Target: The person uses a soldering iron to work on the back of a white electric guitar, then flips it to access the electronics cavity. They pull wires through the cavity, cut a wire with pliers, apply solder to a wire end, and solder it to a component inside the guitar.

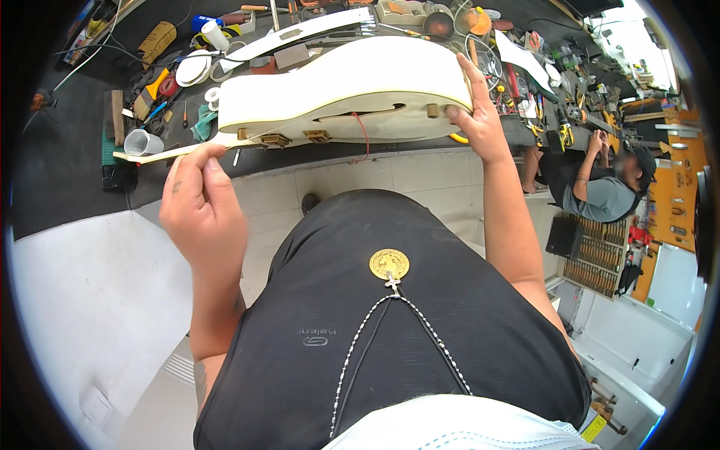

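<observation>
A cream electric guitar body [330,79] stands tilted on its side at the bench's near edge, its face with a dark f-shaped sound hole toward me. A loop of red wire [366,135] hangs out of that hole. My right hand [480,116] grips the rounded right end, thumb on the face and fingers over the side. The neck [169,154] points left. In front of it my left hand [201,206] is closed, thumb against the curled fingers; what it pinches, if anything, I cannot make out. Two brass-coloured blocks [317,136] sit in the face.
Tools and parts crowd the dark workbench [60,180] behind the guitar. A clear plastic cup [142,142] stands left of the neck, near white round lids [193,69]. A yellow-and-black drill [564,131] lies at right. Farther right, another person [600,196] sits holding something up.
</observation>
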Tool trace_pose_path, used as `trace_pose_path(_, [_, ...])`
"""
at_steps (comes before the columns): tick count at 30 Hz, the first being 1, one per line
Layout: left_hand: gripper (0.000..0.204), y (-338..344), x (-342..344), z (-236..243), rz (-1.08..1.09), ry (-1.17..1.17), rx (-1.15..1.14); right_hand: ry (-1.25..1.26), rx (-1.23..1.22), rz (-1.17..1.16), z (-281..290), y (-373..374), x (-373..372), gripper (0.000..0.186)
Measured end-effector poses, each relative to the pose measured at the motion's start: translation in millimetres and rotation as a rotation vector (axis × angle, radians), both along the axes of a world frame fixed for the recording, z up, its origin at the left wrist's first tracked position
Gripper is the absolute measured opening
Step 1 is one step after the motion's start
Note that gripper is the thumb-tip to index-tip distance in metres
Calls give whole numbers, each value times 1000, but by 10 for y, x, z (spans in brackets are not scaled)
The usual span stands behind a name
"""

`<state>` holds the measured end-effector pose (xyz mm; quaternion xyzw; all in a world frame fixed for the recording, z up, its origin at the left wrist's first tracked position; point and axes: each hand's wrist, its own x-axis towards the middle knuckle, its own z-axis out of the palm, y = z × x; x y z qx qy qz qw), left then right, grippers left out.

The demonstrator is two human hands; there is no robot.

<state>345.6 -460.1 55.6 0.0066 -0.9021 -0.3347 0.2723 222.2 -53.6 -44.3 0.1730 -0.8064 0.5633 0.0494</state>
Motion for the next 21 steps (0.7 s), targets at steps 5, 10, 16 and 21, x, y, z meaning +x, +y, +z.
trace_pose_path(5, [16,-32,82,122,26,1,-46,-7,-4,6,17,2,5,92])
trace_pose_path(10, [17,-26,109,139,9,-1,-22,3,-10,8,17,-29,-2,93])
trace_pose_path(16, [17,27,100,144,-28,-2,35,21,19,-11,-1,-2,0,91])
trace_pose_path(21, [15,192,-29,-47,-105,-24,51,50,26,-13,-5,0,-8,91])
